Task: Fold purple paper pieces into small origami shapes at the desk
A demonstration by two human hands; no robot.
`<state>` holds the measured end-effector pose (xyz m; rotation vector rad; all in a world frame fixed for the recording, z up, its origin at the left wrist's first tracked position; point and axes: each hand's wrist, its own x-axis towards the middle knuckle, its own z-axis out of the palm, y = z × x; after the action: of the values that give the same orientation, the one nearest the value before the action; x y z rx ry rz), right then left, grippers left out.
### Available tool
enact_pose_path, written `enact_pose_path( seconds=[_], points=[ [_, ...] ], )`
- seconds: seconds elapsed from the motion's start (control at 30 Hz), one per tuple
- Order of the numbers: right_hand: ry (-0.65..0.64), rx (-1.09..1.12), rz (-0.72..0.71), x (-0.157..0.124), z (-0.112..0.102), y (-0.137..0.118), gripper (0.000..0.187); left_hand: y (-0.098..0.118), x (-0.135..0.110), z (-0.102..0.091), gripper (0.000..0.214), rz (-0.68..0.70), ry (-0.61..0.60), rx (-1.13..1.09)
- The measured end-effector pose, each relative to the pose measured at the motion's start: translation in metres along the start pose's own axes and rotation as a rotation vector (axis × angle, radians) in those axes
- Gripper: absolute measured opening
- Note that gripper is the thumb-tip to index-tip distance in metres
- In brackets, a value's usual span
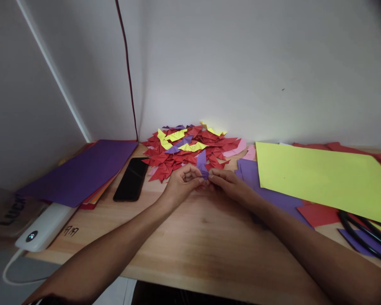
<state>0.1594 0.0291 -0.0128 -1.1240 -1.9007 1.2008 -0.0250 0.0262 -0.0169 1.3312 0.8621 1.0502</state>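
Both my hands meet over the middle of a wooden table (190, 250). My left hand (181, 182) and my right hand (226, 183) each pinch a small folded purple paper piece (203, 167), whose point sticks up between the fingertips. Just behind it lies a heap of folded paper triangles (190, 148), mostly red with some yellow and purple ones, against the wall.
A black phone (131, 178) lies left of my hands, beside a stack of purple and red sheets (79, 171). A white power bank (42, 226) with a cable sits at the left edge. A large yellow sheet (324, 178), purple sheets (273, 195) and black scissor handles (365, 235) are on the right.
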Motion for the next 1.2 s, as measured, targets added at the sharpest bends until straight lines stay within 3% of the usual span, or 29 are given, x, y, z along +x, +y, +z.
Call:
enact_pose_path(
  seconds=[0.27, 0.63, 1.2],
  points=[
    [-0.011, 0.091, 0.051, 0.0009, -0.0007, 0.0008, 0.033, 0.0026, -0.0015, 0.0041, 0.019, 0.045, 0.017, 0.020],
    [-0.037, 0.131, 0.071, -0.0006, -0.0037, -0.0015, 0.032, -0.0016, 0.0014, 0.0008, 0.024, 0.040, -0.047, -0.016],
    [-0.073, 0.068, 0.069, 0.0000, -0.0078, 0.0049, 0.032, -0.0050, 0.0007, 0.0008, 0.023, 0.040, -0.063, 0.004]
  ],
)
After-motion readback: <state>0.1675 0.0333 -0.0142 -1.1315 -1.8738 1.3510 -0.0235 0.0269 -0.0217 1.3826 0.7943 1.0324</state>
